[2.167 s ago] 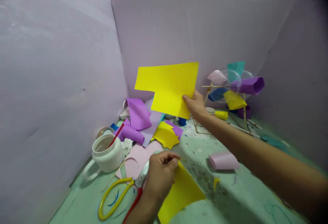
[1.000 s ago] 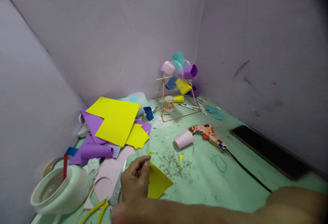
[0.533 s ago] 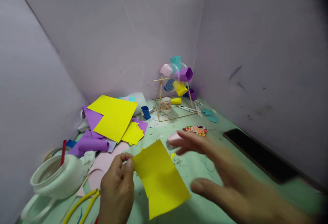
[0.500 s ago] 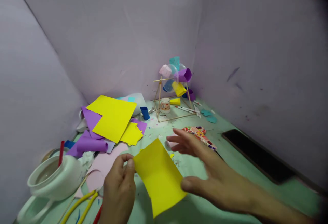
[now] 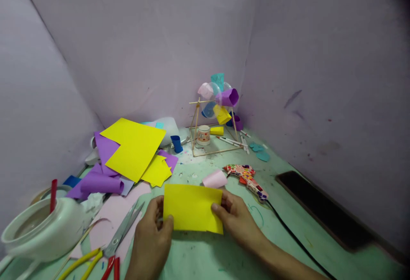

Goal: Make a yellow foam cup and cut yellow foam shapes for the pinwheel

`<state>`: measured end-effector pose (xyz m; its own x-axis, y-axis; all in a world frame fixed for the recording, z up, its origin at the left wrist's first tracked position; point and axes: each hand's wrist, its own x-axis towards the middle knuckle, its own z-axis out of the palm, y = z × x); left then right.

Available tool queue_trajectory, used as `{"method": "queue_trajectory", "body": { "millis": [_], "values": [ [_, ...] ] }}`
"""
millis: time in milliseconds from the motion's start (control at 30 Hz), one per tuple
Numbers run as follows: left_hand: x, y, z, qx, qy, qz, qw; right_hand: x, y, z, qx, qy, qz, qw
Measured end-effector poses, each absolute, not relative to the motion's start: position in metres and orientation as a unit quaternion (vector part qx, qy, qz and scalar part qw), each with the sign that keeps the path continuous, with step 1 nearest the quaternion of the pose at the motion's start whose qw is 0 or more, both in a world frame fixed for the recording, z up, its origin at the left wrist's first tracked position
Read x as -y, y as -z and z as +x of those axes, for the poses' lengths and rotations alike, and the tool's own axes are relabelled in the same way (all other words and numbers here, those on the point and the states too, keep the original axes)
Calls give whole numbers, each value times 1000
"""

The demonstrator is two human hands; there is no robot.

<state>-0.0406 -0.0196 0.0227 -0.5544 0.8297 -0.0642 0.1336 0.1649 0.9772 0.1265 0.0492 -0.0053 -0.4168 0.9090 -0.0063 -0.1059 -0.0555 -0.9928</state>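
A rectangular piece of yellow paper (image 5: 193,208) is stretched between my two hands above the green tabletop. My left hand (image 5: 153,233) pinches its left edge, thumb in front and fingers behind. On the right edge, my right hand (image 5: 237,216) grips it the same way. Just beyond the paper lies a rolled pink paper tube (image 5: 215,179). To its right rests a glue gun (image 5: 245,175) with a floral pattern, its black cord running toward me. Scissors (image 5: 119,234) with red handles lie left of my left hand, beside a yellow-handled tool (image 5: 91,263).
A stick frame (image 5: 194,132) at the back carries a clear wheel with coloured paper cups. Yellow sheets (image 5: 136,147) and purple paper (image 5: 104,182) pile up at left. A white pot (image 5: 48,228) stands front left; a dark phone-like slab (image 5: 323,209) lies right.
My right hand, open and apart half a second ago, has closed on the yellow paper's right edge. The paper has turned level, and the view has shifted slightly.
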Motion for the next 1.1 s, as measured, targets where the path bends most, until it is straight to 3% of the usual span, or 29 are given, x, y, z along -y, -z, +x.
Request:
{"method": "queue_trajectory", "body": {
  "millis": [67,133,233,333,400,467,600,833,1000,1100],
  "values": [
    [22,-26,-38,-692,-541,376,296,-50,12,125,601,-574,-390,395],
    [23,-28,-38,-678,-545,335,362,-49,15,124,602,-565,-390,408],
    [22,-26,-41,-636,-569,280,440,-49,13,122,561,-622,-348,421],
    [18,-17,-45,-610,-587,264,463,-50,10,123,546,-695,-312,349],
    [17,-10,-46,-593,-572,269,499,-50,10,125,549,-701,-321,324],
    [17,-6,-45,-593,-548,282,518,-49,12,126,563,-665,-338,356],
    [21,-11,-42,-614,-558,273,487,-45,17,123,569,-620,-360,403],
    [19,-13,-48,-629,-551,277,474,-49,17,121,522,-668,-383,367],
    [15,-7,-55,-648,-554,261,453,-50,13,125,556,-688,-374,279],
    [14,-4,-56,-637,-569,218,471,-51,13,126,532,-709,-365,286]
  ]
}}
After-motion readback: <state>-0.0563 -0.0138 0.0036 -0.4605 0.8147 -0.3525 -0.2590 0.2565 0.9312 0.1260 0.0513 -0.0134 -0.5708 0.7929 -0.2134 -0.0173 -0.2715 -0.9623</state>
